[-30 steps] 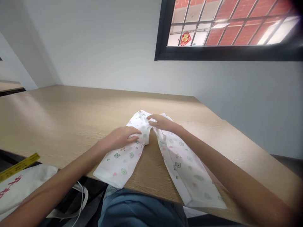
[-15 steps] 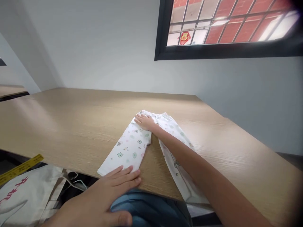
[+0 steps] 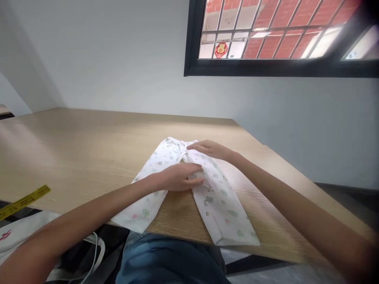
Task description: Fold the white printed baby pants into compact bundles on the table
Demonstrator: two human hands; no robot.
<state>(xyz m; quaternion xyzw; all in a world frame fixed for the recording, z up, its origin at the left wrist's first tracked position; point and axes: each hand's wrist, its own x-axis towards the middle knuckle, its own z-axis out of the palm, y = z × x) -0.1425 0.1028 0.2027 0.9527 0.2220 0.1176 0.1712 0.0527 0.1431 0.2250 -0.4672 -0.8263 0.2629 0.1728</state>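
1. While straightening the pants (image 3: 217, 179), to judge by both hands over the middle, work from the waistband (image 3: 182, 142) down toward the cuffs (image 3: 238, 240).
2. Note the lie first: flat on the bench (image 3: 89, 157), waistband away, legs spread toward the near edge.
3. Left hand (image 3: 185, 177): thumb and fingers apart, reaching across the gap to the inner edge of the right leg (image 3: 229, 209). Right hand (image 3: 209, 148): fingers stretched out at the top of that same leg, beside the crotch (image 3: 182, 154). Holding cloth there or merely resting on it: cannot tell.
4. Anchor lightly up top with the right hand; without an anchor, likely to drag everything toward the lap.
5. Ease out the bunching around the crotch before moving on to the legs.
6. Stroke with flat fingers, outward and down; thin-looking cloth, prone to rumpling under a hard push.
7. Mind the left forearm (image 3: 118, 199), crossing above the left leg (image 3: 137, 215); lift well clear to avoid rucking.
8. Watch the cuffs, close to the bench's near edge; avoid pulling either one over. Finish each leg with the seams lying straight.
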